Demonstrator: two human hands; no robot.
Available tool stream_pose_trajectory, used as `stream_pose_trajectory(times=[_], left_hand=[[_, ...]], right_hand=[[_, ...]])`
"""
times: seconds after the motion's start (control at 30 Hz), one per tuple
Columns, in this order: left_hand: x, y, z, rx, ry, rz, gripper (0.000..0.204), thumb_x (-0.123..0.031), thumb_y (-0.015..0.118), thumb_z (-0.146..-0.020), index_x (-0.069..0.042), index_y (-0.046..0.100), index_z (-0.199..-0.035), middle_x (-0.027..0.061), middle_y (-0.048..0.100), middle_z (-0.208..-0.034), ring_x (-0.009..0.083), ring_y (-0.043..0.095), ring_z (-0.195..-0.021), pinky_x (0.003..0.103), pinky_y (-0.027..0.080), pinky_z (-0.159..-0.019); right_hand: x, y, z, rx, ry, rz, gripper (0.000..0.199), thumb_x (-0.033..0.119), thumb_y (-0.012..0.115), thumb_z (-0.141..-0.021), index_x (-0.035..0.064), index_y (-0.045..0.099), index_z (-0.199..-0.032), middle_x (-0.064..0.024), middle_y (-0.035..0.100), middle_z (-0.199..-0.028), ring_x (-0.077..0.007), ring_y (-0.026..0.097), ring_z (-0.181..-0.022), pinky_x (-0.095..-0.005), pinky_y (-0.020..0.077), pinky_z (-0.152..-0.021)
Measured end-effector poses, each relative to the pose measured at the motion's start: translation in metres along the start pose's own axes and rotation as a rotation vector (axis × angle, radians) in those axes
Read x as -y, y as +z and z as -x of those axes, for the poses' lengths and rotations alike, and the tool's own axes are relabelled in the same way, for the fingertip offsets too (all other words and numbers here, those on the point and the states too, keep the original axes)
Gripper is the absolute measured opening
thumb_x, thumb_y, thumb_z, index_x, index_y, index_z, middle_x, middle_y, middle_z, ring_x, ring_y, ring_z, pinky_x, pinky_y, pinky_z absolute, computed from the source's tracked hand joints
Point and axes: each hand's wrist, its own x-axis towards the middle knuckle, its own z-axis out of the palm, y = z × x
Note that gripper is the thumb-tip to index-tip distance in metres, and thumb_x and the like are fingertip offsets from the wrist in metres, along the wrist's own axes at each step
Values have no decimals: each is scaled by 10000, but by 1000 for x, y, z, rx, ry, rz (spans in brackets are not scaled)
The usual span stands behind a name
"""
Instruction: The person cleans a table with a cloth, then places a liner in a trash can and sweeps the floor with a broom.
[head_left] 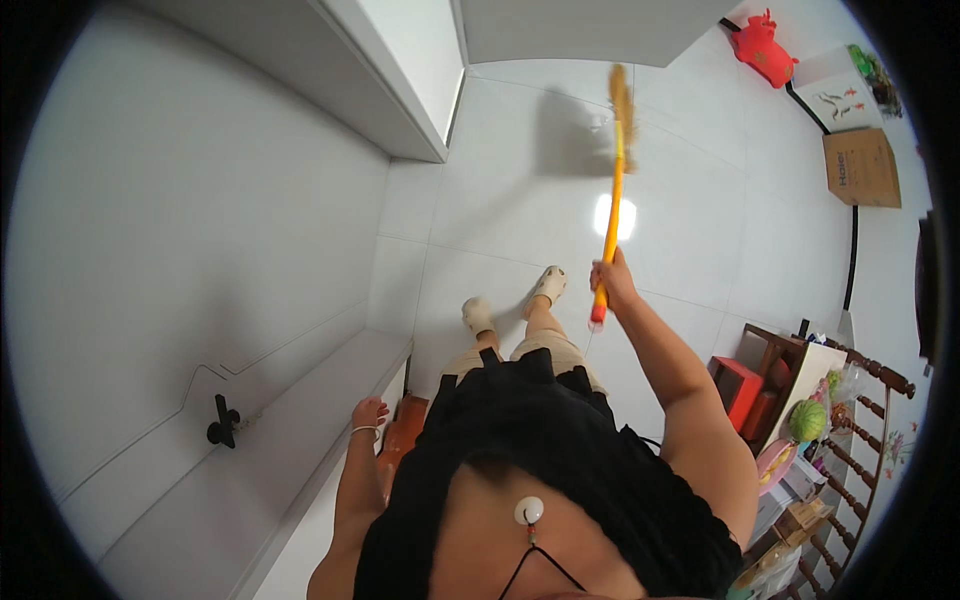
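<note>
My right hand (614,278) is wrapped round the yellow handle of a broom (613,220), close to its red end. The handle points away from me, and its tan bristles (622,95) are over the pale tiled floor at the far side, slightly blurred. Whether they touch the floor, I cannot tell. My left hand (370,412) hangs low beside my body, with a light bracelet at the wrist. Its fingers look curled in, and nothing shows in them.
A white door (200,300) with a black handle (224,422) stands at left. Cabinet panels (580,30) edge the far side. At right are a cardboard box (862,168), a red animal figure (764,48) and a wooden shelf (775,350) with assorted goods.
</note>
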Motion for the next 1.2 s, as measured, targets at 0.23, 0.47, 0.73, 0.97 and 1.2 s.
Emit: stream_pose_trajectory(times=[0.23, 0.47, 0.73, 0.97, 1.2], left_hand=[[-91, 106, 35, 216, 208, -316, 342, -292, 538, -814, -54, 542, -1059, 63, 625, -879, 144, 605, -751, 272, 466, -601], [-191, 184, 98, 137, 446, -474, 384, -268, 539, -820, -16, 533, -1109, 79, 620, -937, 142, 602, -805, 261, 469, -656], [-180, 194, 111, 101, 302, -522, 331, -276, 531, -821, -26, 579, -1033, 47, 620, -825, 122, 589, -714, 251, 459, -588], [-210, 204, 69, 241, 200, -871, 293, -279, 547, -810, -52, 588, -991, 34, 612, -817, 139, 593, -696, 275, 458, -585], [-353, 271, 82, 218, 540, -653, 277, -212, 537, -816, -9, 565, -1002, 57, 608, -834, 125, 590, -700, 226, 451, -570]], right_hand=[[27, -50, 85, 500, 721, -647, 409, 15, 454, -816, 158, 305, -1169, -46, 410, -674, -67, 351, -443, -185, 318, -364], [-108, -30, -75, 949, 1445, -681, 118, 182, 465, -863, 71, 427, -879, -20, 424, -622, -87, 398, -438, -177, 366, -358], [-29, -284, -107, 349, 970, -1039, 186, 121, 469, -858, 14, 348, -951, -36, 358, -594, -69, 375, -434, -168, 407, -344], [60, -378, -138, -53, 257, -279, 162, 78, 489, -830, -14, 395, -925, -48, 423, -613, -91, 455, -422, -200, 397, -353], [-8, -322, -6, -384, 120, 186, 675, -1, 518, -746, 211, 293, -1346, -112, 558, -705, -154, 482, -449, -305, 438, -426]])
